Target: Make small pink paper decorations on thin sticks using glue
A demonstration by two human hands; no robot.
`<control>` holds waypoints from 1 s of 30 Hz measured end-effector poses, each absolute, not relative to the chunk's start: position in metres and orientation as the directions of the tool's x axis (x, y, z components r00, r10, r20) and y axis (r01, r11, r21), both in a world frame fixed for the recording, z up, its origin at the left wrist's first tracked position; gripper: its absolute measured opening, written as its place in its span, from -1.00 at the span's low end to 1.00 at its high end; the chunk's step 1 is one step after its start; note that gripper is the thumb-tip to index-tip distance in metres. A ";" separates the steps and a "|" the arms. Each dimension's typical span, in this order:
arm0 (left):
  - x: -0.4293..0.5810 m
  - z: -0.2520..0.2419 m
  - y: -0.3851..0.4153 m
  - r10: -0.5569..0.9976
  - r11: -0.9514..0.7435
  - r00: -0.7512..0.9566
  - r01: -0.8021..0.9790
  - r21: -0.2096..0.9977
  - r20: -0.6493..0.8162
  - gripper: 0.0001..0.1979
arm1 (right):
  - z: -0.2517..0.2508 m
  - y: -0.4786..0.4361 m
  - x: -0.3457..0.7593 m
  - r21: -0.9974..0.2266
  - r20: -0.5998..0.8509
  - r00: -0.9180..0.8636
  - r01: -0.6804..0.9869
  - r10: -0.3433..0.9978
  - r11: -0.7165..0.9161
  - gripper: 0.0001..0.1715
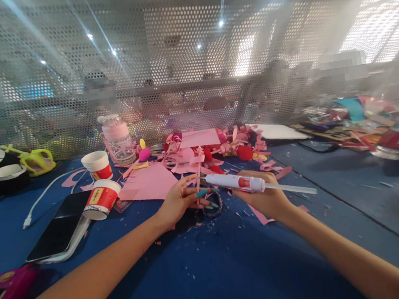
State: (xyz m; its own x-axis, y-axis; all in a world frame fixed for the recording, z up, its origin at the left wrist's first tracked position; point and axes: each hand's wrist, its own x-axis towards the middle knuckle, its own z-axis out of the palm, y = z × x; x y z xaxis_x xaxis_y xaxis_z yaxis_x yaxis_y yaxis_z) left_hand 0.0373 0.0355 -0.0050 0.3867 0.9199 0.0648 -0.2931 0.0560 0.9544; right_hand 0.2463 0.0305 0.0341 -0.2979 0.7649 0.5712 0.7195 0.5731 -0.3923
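My left hand (179, 201) pinches a thin pink strip (198, 177) that stands upright between its fingertips. My right hand (264, 197) is wrapped round a white glue gun (232, 182) with its nozzle pointing left at the strip. A clear glue stick (291, 187) sticks out of the gun's rear. Below the fingertips a dark ring-shaped item (219, 209) shows; whether a finger touches it I cannot tell. Behind my hands lie a pink sheet (149, 183) and a heap of pink and red pieces (245, 152).
Two paper cups (97, 166), one tipped over by a black phone (60, 222), are on the left with a white cable (43, 195). A pink-lidded bottle (119, 139) stands before the perforated metal screen (185, 56). A plastic container (398, 137) is at the right.
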 end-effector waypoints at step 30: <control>0.038 -0.005 0.031 0.944 -0.013 0.308 -0.335 0.942 0.122 -0.11 | 0.026 0.057 0.275 -0.008 0.304 -0.048 0.999 0.952 0.053 -0.66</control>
State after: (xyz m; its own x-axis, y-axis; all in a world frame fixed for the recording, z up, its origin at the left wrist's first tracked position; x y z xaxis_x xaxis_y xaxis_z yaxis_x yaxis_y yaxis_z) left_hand 0.0378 0.0314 -0.0054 0.3076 0.9437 0.1219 -0.3346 -0.0127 0.9423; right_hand 0.2755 0.0565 0.0257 -0.0479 0.9516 0.3037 0.9986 0.0527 -0.0078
